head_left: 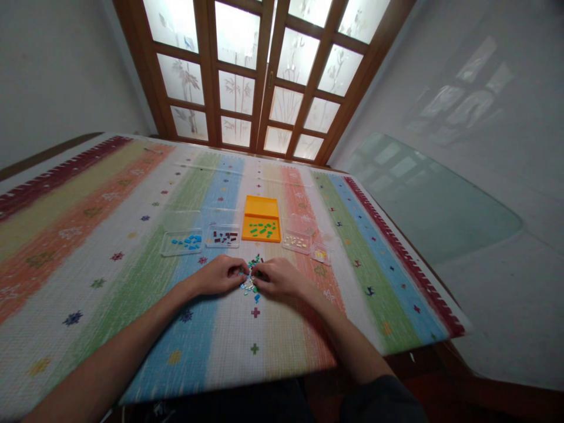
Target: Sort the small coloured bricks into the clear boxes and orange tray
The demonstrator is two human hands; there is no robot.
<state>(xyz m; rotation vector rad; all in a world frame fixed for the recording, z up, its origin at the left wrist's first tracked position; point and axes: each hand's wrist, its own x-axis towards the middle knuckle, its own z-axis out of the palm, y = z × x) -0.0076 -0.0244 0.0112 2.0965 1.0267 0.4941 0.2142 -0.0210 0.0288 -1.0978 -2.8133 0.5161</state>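
A small pile of mixed building bricks (250, 287), in green, blue, white and dark brown, lies on the striped tablecloth between my two hands. My left hand (222, 275) reaches in from the left side, thumb and fingers pinched together at the pile's edge. From the right comes my right hand (278, 277), its fingers curled and closed over the same pile. What either hand pinches is too small and hidden to make out. Just beyond stands an open orange box (262, 206) with green bricks (259, 230) in its near half.
Left of the orange box are clear trays of blue bricks (192, 241) and dark brown bricks (225, 237). To its right, clear trays hold cream bricks (296, 241) and yellow bricks (321, 254). The striped tablecloth (176, 357) covers the table; wooden glass-paned doors (259, 76) stand behind.
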